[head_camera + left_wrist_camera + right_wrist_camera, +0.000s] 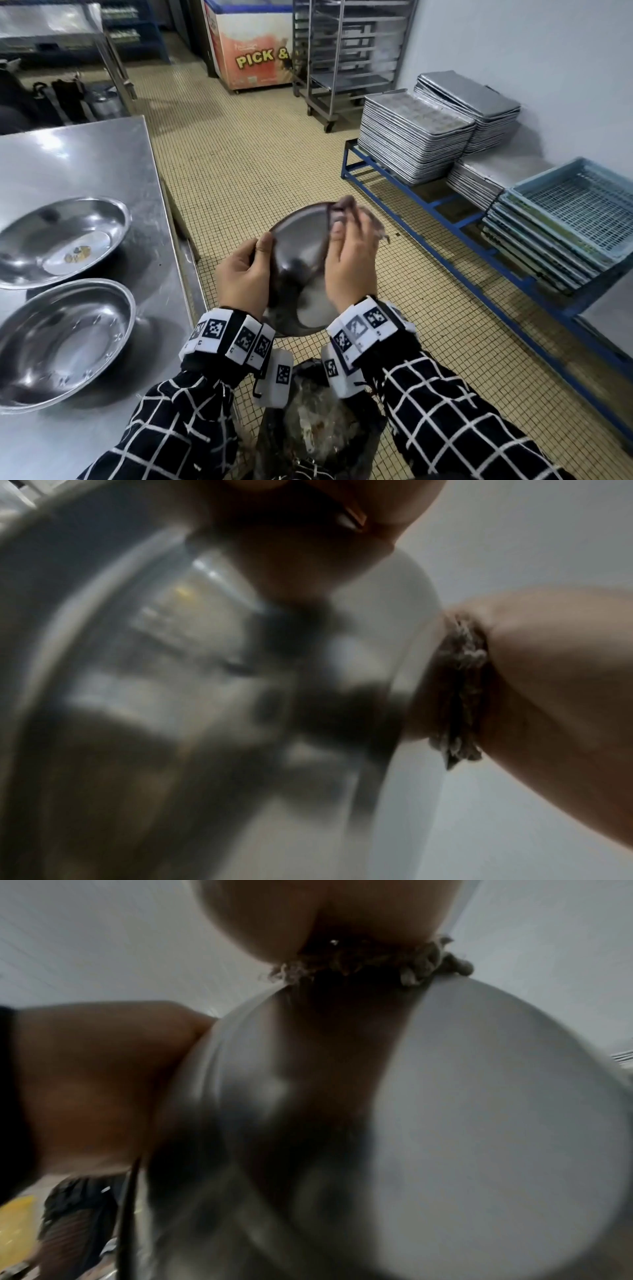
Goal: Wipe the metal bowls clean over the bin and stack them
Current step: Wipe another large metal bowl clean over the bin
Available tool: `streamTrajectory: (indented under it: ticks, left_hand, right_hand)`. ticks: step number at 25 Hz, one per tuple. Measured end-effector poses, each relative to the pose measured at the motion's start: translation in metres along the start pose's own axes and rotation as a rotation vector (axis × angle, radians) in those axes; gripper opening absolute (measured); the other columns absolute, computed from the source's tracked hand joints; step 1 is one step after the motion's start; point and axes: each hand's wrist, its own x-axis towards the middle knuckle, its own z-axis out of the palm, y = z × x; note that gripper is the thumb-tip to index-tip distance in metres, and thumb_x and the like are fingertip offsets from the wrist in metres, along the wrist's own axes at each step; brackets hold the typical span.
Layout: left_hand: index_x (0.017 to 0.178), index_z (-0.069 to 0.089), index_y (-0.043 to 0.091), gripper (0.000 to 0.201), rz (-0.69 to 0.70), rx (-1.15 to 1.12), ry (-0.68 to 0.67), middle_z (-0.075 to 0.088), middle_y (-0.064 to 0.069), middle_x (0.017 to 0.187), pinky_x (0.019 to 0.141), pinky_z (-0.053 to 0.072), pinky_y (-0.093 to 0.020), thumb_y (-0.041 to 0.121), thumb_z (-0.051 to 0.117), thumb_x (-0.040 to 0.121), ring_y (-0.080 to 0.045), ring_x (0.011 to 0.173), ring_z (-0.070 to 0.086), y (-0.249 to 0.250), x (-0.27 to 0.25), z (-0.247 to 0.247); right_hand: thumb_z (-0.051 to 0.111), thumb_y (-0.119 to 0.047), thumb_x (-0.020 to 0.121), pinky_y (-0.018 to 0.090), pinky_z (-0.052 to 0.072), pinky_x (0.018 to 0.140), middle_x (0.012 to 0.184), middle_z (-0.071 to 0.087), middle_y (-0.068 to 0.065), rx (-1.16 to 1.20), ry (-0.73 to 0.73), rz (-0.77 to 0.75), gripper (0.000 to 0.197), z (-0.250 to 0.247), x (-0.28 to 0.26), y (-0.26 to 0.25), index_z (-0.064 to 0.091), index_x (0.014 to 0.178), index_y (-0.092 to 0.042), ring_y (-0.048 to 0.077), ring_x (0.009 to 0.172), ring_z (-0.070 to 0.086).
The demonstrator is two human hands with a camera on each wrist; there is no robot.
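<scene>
Round stainless-steel bowl [301,270] tilted steeply over a black-lined bin [318,431], hollow side facing the person, its far rim raised. A left hand [245,274] clamps the bowl's left edge, thumb inside. A right hand [349,260] pinches a crumpled grey-brown cloth [346,209] against the far rim. Two more shallow metal bowls [61,240] sit side by side on a steel table [102,161] at left.

Both sleeves [178,421] are black, crossed by a thin white grid of lines. Each wrist carries a band [227,337] of white blocks printed with black square-patterned marker tags, and a further white tagged block [279,380] hangs below the left wrist on a dark strap.
</scene>
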Motion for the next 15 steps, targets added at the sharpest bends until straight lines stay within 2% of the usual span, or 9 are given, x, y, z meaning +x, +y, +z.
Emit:
streamTrajectory:
  ticks: [1,2,4,7,9,11,12,13,15]
  left_hand:
    - [0.067,0.063,0.027,0.028,-0.009,-0.047,0.01,0.052,0.019,0.045,0.046,0.035,-0.011,0.032,0.055,0.093,0.003,0.044,0.043,-0.003,0.002,-0.001]
    - [0.067,0.062,0.024,0.029,-0.034,-0.091,0.013,0.05,0.017,0.045,0.046,0.035,-0.012,0.033,0.054,0.093,0.003,0.045,0.042,-0.003,0.004,-0.003]
    - [0.066,0.061,0.019,0.033,-0.091,-0.17,0.013,0.05,0.015,0.048,0.047,0.037,-0.016,0.034,0.053,0.093,-0.002,0.047,0.044,-0.006,0.007,-0.006]
    - [0.069,0.061,0.014,0.032,-0.135,-0.247,0.014,0.057,0.014,0.048,0.047,0.043,-0.014,0.031,0.051,0.095,0.002,0.047,0.052,-0.015,0.009,-0.008]
    - [0.079,0.064,0.014,0.024,-0.16,-0.262,-0.003,0.063,0.015,0.057,0.051,0.046,-0.011,0.029,0.053,0.094,0.001,0.057,0.059,-0.024,0.012,-0.01]
    - [0.096,0.067,0.018,0.014,-0.169,-0.218,-0.074,0.069,0.013,0.082,0.059,0.048,-0.008,0.025,0.055,0.093,-0.005,0.08,0.066,-0.033,0.015,-0.014]
    - [0.107,0.066,0.022,0.018,-0.164,-0.19,-0.131,0.068,0.01,0.097,0.063,0.049,-0.008,0.022,0.056,0.093,-0.005,0.087,0.066,-0.035,0.015,-0.015]
    - [0.117,0.062,0.025,0.026,-0.151,-0.173,-0.198,0.064,0.009,0.108,0.064,0.05,-0.008,0.021,0.056,0.092,0.0,0.09,0.066,-0.036,0.015,-0.015]
    - [0.124,0.056,0.033,0.034,-0.1,-0.125,-0.324,0.058,0.013,0.117,0.067,0.052,-0.012,0.024,0.057,0.091,0.005,0.093,0.064,-0.029,0.012,-0.011]
  right_hand:
    - [0.026,-0.033,0.102,0.021,0.027,0.101,0.142,0.039,0.013,0.109,0.012,0.156,0.048,-0.003,0.006,0.007,0.047,0.134,-0.004,0.026,0.131,0.036]
    - [0.027,-0.031,0.102,0.02,0.03,0.097,0.137,0.043,0.014,0.209,0.025,0.309,0.047,-0.008,0.01,0.014,0.049,0.131,-0.001,0.028,0.126,0.042]
    - [0.026,-0.033,0.103,0.026,0.035,0.093,0.127,0.049,0.01,0.356,-0.002,0.539,0.046,-0.017,0.01,0.033,0.05,0.13,-0.004,0.024,0.118,0.049]
    - [0.031,-0.037,0.102,0.028,0.038,0.089,0.113,0.057,-0.001,0.487,-0.071,0.661,0.037,-0.024,0.001,0.054,0.053,0.123,-0.017,0.018,0.104,0.052]
    - [0.035,-0.038,0.1,0.028,0.046,0.079,0.099,0.06,-0.006,0.439,-0.035,0.589,0.031,-0.029,0.001,0.065,0.056,0.115,-0.019,0.019,0.099,0.057]
    - [0.036,-0.036,0.1,0.016,0.041,0.065,0.089,0.057,-0.01,0.331,-0.032,0.448,0.03,-0.038,0.007,0.071,0.056,0.112,-0.017,0.015,0.09,0.057]
    - [0.036,-0.034,0.1,0.011,0.038,0.061,0.088,0.056,-0.01,0.256,-0.054,0.346,0.03,-0.044,0.011,0.072,0.055,0.111,-0.014,0.013,0.086,0.056]
    - [0.036,-0.033,0.1,0.009,0.035,0.061,0.089,0.056,-0.007,0.177,-0.093,0.231,0.029,-0.048,0.015,0.071,0.055,0.11,-0.012,0.012,0.084,0.055]
    - [0.038,-0.029,0.1,0.007,0.032,0.066,0.096,0.056,-0.001,0.016,-0.193,-0.022,0.029,-0.054,0.027,0.065,0.055,0.108,-0.008,0.013,0.087,0.052]
